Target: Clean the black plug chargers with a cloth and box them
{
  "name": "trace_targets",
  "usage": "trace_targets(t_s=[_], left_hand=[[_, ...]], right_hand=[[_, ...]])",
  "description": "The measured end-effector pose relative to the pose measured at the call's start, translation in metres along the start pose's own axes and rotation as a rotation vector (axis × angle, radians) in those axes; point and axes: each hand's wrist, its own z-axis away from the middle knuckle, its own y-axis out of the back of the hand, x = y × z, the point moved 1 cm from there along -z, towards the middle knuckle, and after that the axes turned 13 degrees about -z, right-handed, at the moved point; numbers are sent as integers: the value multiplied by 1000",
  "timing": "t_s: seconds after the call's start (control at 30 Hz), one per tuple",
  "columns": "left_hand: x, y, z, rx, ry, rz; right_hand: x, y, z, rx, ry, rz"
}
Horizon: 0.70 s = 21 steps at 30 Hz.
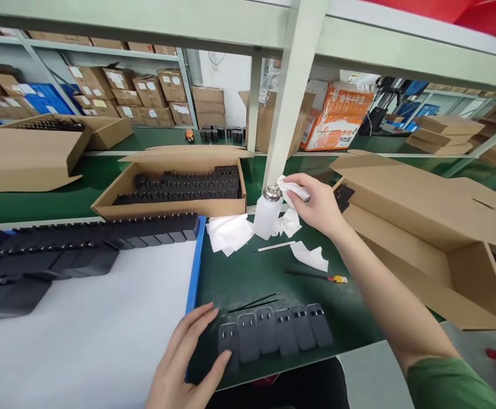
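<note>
My right hand (316, 204) is closed on a folded white tissue (295, 190), beside the metal cap of a white bottle (267, 213). With its fingers apart, my left hand (188, 358) is at the left end of a row of several dark grey blocks (266, 331) with metal pins; its thumb is near the leftmost block. Thin black sticks (254, 303) lie behind the row. Crumpled tissues (229, 232), a white pen-like tool (275, 246) and a black cable with a yellow USB plug (337, 279) lie on the green table (230, 275).
A blue-edged tray (145, 318) with rows of black blocks is at the left. Behind it stands a cardboard box (166, 211) of black parts. An open carton (452, 284) stands at the right. A pale metal post (292, 85) rises behind the bottle.
</note>
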Motion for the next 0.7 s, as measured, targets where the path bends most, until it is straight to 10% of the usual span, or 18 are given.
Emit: trace_targets(t_s=[0.5,0.7], left_hand=[[4,1,2,-42,-30,57],[-9,7,-7,-25,-287,-164]], right_hand=[[8,-14,-11,-298,442,470],[16,-10,-4,-253,480,617]])
